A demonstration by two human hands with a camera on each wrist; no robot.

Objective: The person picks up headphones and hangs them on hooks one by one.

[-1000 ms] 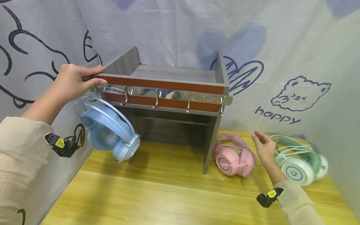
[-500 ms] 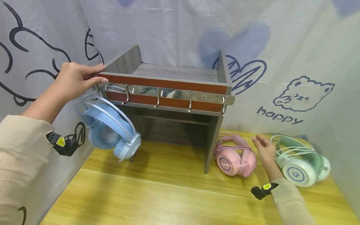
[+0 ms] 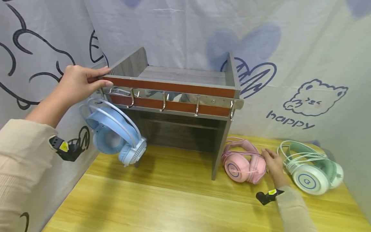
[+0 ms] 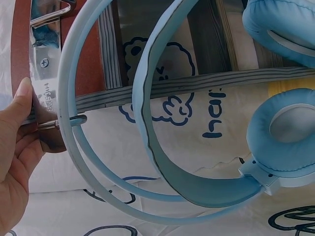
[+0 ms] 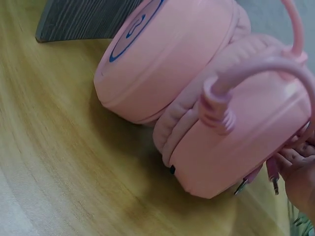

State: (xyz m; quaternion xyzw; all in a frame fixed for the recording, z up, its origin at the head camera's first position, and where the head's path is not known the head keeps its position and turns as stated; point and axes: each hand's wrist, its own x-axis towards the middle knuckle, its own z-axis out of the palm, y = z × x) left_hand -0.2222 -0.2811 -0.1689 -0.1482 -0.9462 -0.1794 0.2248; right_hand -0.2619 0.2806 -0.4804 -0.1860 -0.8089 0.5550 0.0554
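Observation:
My left hand (image 3: pixel 82 83) grips the front left corner of a grey wooden shelf (image 3: pixel 174 82), thumb at the front and fingers on top. Blue headphones (image 3: pixel 116 129) hang by their headband from the leftmost hook; the left wrist view shows the hook (image 4: pixel 76 119) under the band of the headphones (image 4: pixel 147 113). Pink headphones (image 3: pixel 243 161) sit on the table right of the shelf. My right hand (image 3: pixel 273 164) is at their right side, fingertips close to the earcup. In the right wrist view the hand (image 5: pixel 300 172) is partly hidden behind the pink earcup (image 5: pixel 246 123).
Several metal hooks (image 3: pixel 163 101) line the shelf's front rail. Green and white headphones (image 3: pixel 311 174) lie on the yellow wooden table (image 3: pixel 162 203), right of my right hand. Loose plugs (image 5: pixel 273 177) hang below the pink earcup. A printed cloth (image 3: pixel 185 35) stands behind.
My right hand has moved down and slightly left, up to the pink headphones. The left hand stays on the shelf corner, and the blue headphones still hang.

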